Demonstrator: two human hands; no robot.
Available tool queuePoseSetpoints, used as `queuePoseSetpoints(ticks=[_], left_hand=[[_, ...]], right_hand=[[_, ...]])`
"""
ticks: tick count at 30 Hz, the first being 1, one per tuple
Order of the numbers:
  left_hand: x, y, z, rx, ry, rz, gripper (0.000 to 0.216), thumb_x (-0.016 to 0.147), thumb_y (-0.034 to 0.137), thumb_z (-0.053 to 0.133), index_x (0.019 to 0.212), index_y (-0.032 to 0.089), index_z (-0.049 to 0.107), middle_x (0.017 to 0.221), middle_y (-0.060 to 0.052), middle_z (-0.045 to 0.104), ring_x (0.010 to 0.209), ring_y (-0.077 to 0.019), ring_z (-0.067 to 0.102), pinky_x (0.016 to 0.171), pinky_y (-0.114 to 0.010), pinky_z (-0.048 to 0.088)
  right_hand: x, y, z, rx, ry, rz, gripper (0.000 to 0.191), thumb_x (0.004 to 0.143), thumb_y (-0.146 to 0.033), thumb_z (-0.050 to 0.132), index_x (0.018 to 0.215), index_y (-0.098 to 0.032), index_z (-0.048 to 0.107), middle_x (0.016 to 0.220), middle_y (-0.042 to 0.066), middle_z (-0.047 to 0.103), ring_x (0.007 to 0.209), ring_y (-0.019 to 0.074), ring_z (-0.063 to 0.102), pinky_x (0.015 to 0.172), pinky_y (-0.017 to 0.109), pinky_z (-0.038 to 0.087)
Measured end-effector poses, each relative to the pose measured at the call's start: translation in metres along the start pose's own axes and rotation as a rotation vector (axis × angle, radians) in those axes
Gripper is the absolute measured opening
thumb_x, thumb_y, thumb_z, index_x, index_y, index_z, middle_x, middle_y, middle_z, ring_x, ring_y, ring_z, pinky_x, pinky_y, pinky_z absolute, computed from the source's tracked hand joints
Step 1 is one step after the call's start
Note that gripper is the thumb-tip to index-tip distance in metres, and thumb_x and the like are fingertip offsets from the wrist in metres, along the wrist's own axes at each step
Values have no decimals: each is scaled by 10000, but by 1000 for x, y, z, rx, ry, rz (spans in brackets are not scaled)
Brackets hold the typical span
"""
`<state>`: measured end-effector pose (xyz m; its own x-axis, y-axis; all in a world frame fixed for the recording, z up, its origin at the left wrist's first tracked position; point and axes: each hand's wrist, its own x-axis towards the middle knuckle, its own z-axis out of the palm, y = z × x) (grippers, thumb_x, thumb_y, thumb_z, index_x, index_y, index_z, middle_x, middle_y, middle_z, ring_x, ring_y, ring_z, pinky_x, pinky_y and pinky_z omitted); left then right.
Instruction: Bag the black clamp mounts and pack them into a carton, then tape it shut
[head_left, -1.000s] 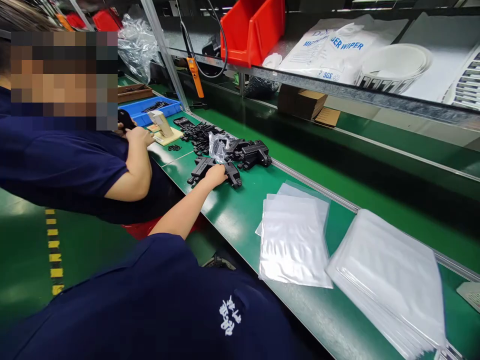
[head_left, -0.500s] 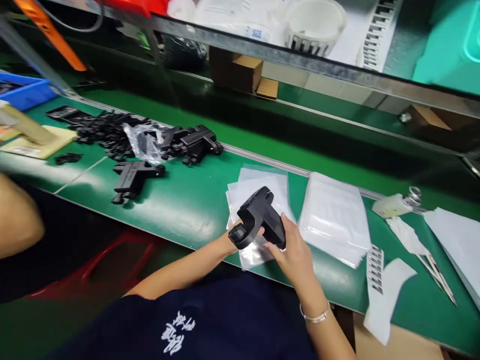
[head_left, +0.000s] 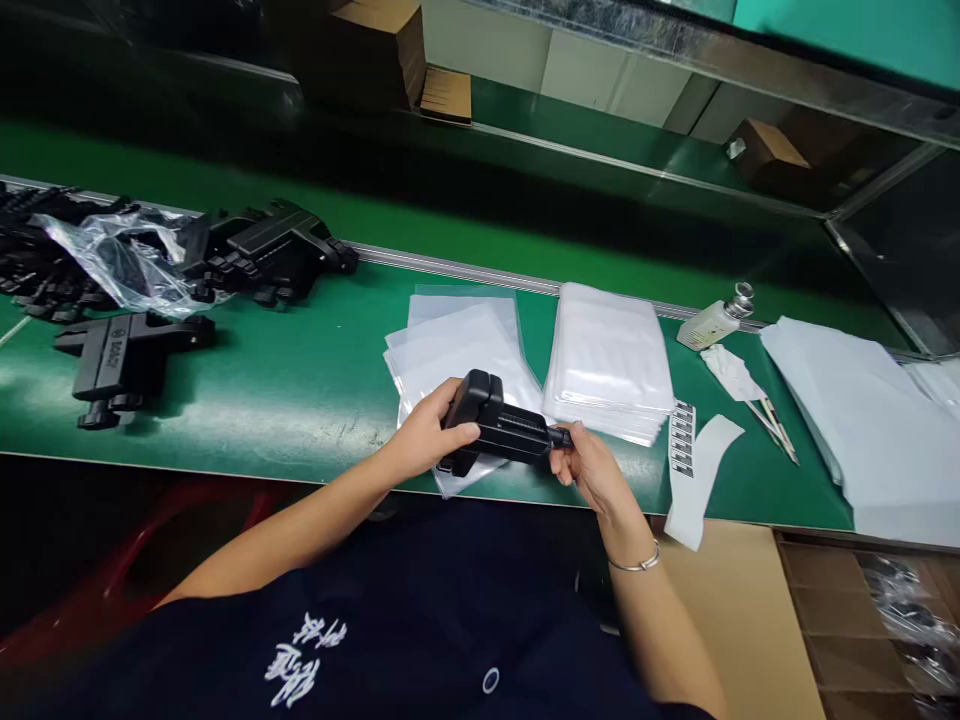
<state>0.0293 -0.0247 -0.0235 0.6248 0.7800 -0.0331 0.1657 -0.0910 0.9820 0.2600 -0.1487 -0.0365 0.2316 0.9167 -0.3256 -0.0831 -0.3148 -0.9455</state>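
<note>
I hold a black plastic tool housing (head_left: pixel 501 428) level over the near edge of the green bench (head_left: pixel 315 370), above a loose pile of clear plastic bags (head_left: pixel 457 345). My left hand (head_left: pixel 426 440) is wrapped round its thick left end. My right hand (head_left: pixel 589 470), with a thin bracelet on the wrist, pinches its narrow right end. A second, neater stack of clear bags (head_left: pixel 607 360) lies just right of the part.
More black housings lie at the left: one alone (head_left: pixel 124 355), others in a heap (head_left: pixel 262 250) beside crumpled clear plastic (head_left: pixel 120 262). Right of the bags are a label strip (head_left: pixel 681 438), a small bottle (head_left: pixel 712 320), a cloth (head_left: pixel 731 372) and white sheets (head_left: pixel 855 400). Cardboard trays (head_left: pixel 862 620) sit below.
My left hand took a housing from the pile at the left and brought it in front of me; my right hand joined it. The part now lies level, and my view swung right.
</note>
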Motion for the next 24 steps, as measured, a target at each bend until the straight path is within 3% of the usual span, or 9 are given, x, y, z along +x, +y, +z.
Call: queuePoseSetpoints(ticks=[1,3,7,10,14,17,20,22,24], left_hand=[[0,1,1,30,-12,15,668,700,669,676,1119,160,566,910,-29,598,829,-202,552,720,-289,431],[1,2,4,31,4,26,655,696,656,690,1103,155,578,910,-30,605,838,-204,557,734,-294,432],[10,-1,15,-256,19,-107,584,761,646,634,1043,136,603,934,-65,643,869,-221,592,769,-315,462],[15,-1,19,-384,-80,-155,564,746,600,676,1060,136,604,960,-81,665,886,-235,624,786,-332,485],[12,6,15,-40,-152,72,601,688,360,787,1220,188,567,1191,-95,647,1101,-285,608,942,-394,478],[9,10,15,224,-200,367,639,762,194,700,1357,244,473,1292,-91,627,1212,-272,575,1052,-437,430],[8,11,18,311,-218,600,641,818,159,642,1409,276,421,1296,-86,639,1241,-257,564,1113,-471,378],[8,12,19,317,-210,622,628,829,180,645,1408,285,427,1285,-83,647,1235,-257,569,1129,-484,356],[9,15,19,285,-198,524,622,811,240,682,1389,274,456,1274,-85,648,1209,-267,582,1103,-474,384]], right_hand=[[1,2,-1,81,-25,24,571,879,-683,447,976,-160,654,522,-25,514,392,97,385,393,233,345],[-2,4,-2,100,-3,-66,454,874,-608,535,975,-181,649,561,-29,525,444,103,431,434,235,382],[-14,-2,-13,-409,98,-546,211,930,-361,568,1083,-240,647,923,50,674,837,189,637,744,342,539],[-20,-1,-26,-733,135,-862,275,941,-216,551,1208,-269,590,1051,66,673,966,210,639,825,376,551],[-17,13,-42,-854,297,-1000,473,916,-155,590,1361,-261,468,1080,82,666,978,215,653,803,370,582],[-14,26,-48,-886,416,-1085,552,886,-110,622,1387,-267,449,1084,79,670,999,223,661,821,384,589],[-13,34,-50,-903,485,-1154,598,864,-70,639,1391,-279,451,1085,72,679,993,220,672,822,383,591],[-14,35,-51,-914,498,-1170,607,859,-54,638,1393,-277,454,1092,74,682,992,219,675,820,379,591],[-17,30,-51,-944,477,-1178,597,863,-50,629,1394,-262,458,1108,87,683,994,220,674,805,370,589]])
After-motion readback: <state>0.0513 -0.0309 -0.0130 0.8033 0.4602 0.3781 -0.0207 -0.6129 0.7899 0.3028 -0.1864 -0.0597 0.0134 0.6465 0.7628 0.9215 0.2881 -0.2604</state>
